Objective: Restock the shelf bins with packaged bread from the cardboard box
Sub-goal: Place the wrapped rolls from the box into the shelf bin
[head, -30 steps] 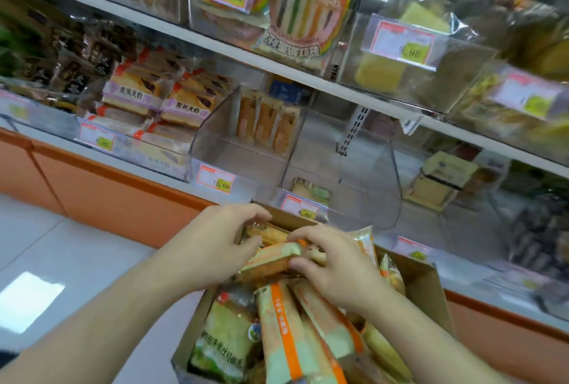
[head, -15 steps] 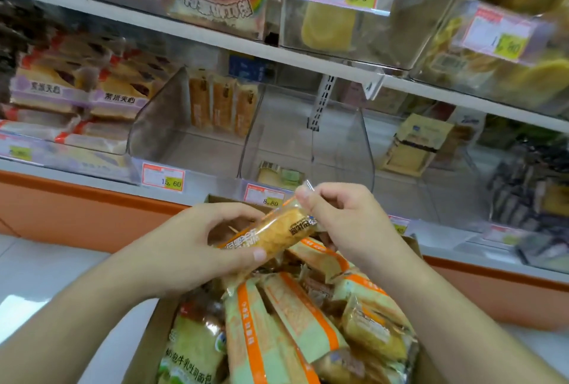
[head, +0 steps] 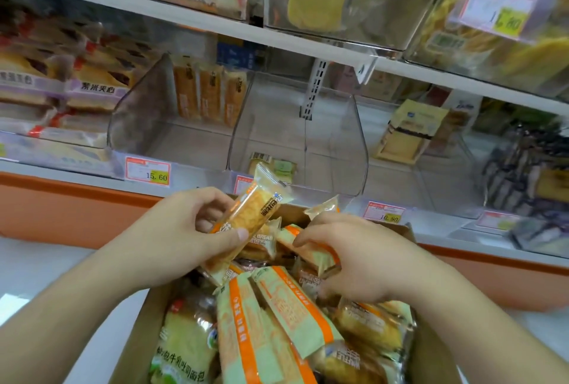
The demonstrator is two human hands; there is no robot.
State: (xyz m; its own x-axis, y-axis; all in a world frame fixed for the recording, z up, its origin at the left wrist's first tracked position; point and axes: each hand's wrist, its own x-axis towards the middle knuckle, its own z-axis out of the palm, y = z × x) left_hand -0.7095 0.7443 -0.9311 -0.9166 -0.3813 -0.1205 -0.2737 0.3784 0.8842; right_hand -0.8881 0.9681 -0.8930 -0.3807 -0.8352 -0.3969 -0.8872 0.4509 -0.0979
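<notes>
At frame centre, above the cardboard box | golden bread pack is gripped by left hand | orange-striped pack is pinched by right hand | clear shelf bins are seen behind, white floor at left.

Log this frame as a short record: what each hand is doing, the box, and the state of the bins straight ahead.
left hand: grips one bread pack, lifted above the box
right hand: reaches into the box, fingers curled on another orange-striped pack
cardboard box: open, piled with wrapped bread
left clear bin: three packs standing at the back, floor mostly bare, tag reads 15.60
middle clear bin: one pack lying near the front
step: pack in hand not yet placed
</notes>
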